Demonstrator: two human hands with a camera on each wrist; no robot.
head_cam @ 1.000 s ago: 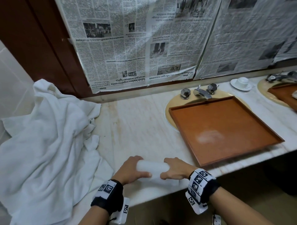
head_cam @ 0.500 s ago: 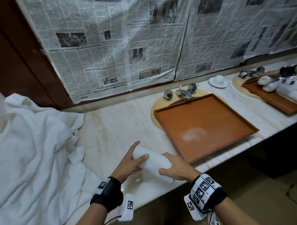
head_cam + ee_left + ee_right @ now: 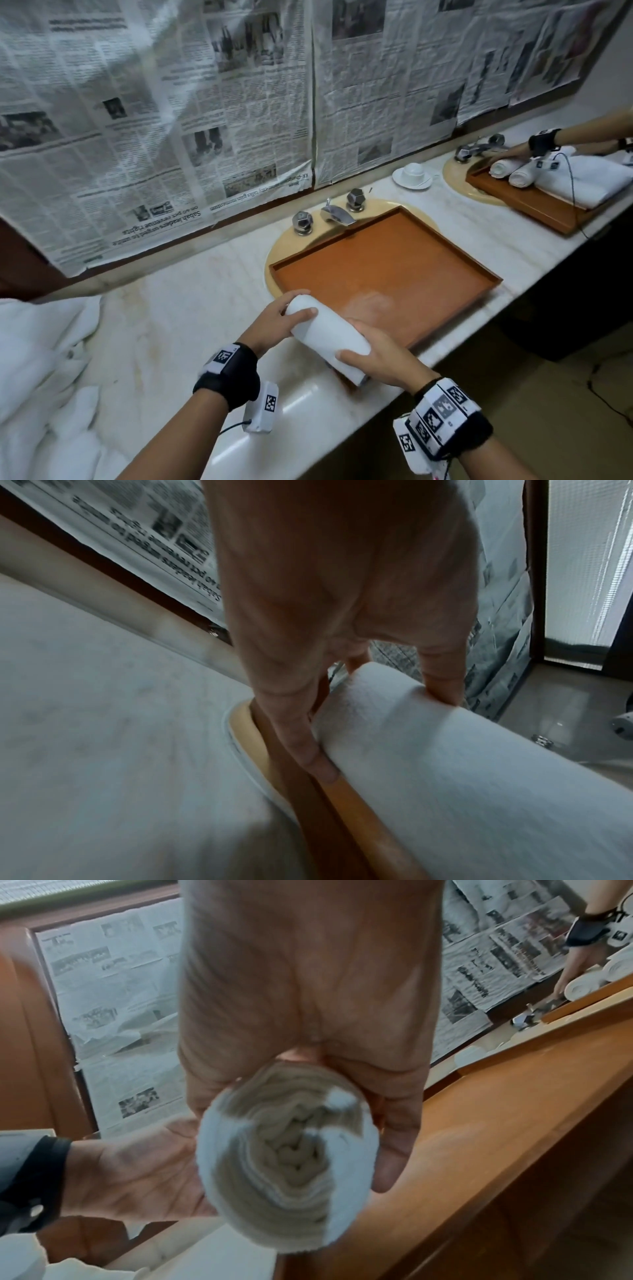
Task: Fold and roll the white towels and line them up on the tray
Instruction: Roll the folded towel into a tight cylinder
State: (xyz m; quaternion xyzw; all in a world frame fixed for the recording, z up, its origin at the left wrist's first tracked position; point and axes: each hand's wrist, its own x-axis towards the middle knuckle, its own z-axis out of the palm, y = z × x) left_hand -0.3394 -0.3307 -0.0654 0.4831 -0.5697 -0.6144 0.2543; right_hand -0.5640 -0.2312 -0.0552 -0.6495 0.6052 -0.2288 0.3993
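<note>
A rolled white towel [image 3: 327, 334] hangs above the near left corner of the brown tray [image 3: 394, 270], held at both ends. My left hand [image 3: 284, 320] grips its far end, thumb on top. My right hand [image 3: 373, 359] grips its near end. In the left wrist view the rolled towel [image 3: 445, 750] lies under my fingers [image 3: 308, 750], just over the tray's rim [image 3: 346, 804]. The right wrist view looks at the rolled towel's spiral end [image 3: 291, 1153], with the right fingers [image 3: 394, 1137] curled round it. A heap of unfolded white towels [image 3: 44, 370] lies on the counter at the left.
The tray sits over a sink with a tap [image 3: 334, 214] behind it. A white cup on a saucer [image 3: 412, 174] stands further right. Another person's hand [image 3: 510, 156] works on rolled towels [image 3: 510, 169] on a second tray [image 3: 541, 202]. Newspaper covers the wall.
Both hands have lifted the rolled towel off the counter and carried it right, from the front edge to over the tray's near left corner. The view has swung right.
</note>
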